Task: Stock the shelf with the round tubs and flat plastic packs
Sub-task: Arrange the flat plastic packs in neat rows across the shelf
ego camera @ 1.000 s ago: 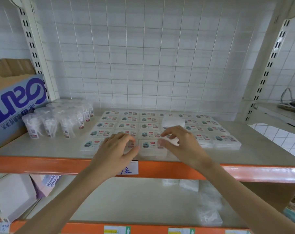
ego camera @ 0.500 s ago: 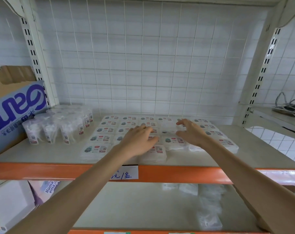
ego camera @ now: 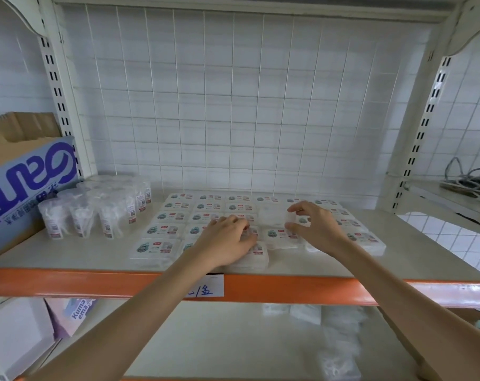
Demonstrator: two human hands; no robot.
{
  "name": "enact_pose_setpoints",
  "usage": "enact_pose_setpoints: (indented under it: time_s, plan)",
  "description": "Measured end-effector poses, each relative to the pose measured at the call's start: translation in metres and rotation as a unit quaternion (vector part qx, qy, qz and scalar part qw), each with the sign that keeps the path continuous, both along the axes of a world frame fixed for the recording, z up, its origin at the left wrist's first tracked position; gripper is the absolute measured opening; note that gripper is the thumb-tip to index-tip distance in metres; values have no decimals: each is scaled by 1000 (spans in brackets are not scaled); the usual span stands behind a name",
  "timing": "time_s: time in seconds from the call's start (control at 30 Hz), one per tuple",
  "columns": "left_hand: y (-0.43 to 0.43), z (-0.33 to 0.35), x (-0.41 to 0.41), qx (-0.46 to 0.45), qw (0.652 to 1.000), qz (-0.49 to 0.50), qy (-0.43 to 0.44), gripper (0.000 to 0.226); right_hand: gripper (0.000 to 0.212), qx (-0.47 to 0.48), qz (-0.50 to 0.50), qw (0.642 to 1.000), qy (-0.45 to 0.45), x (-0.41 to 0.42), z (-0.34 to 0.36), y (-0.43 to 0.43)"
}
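Observation:
Several flat plastic packs (ego camera: 161, 231) lie in rows on the pale shelf (ego camera: 68, 259) with the orange front rail. A cluster of clear round tubs (ego camera: 95, 213) stands at the shelf's left. My left hand (ego camera: 227, 243) rests palm down on packs in the front middle rows, fingers spread over them. My right hand (ego camera: 313, 226) pinches one flat pack (ego camera: 299, 220) between thumb and fingers, just above the packs in the middle rows. One unlabelled white pack (ego camera: 271, 217) lies left of it.
A blue and brown cardboard box (ego camera: 21, 182) stands at the far left. White wire grid (ego camera: 233, 105) backs the shelf. A paper price tag (ego camera: 205, 288) hangs on the rail. The lower shelf holds boxes (ego camera: 16, 334) and clear bags (ego camera: 340, 350). Cables (ego camera: 469, 180) lie at right.
Both hands reached farther back over the rows, away from the front edge. My right hand now pinches a flat pack in the middle rows, while my left settled on the packs.

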State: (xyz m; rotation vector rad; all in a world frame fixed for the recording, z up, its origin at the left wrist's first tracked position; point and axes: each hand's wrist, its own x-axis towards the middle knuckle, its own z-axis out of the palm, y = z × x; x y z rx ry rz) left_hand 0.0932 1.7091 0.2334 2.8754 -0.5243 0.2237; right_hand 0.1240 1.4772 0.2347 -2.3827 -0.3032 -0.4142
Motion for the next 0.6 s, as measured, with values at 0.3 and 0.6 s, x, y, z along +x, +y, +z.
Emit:
enact_pose_setpoints:
  time_s: [0.3,0.6]
  plan:
    - [1,13,-10,-261,963,-11,61,45,37,34,57,997,-37,-33,11,2]
    - [3,28,-20,-509,844,-21,169,25,47,71,88,990,-79,-59,11,13]
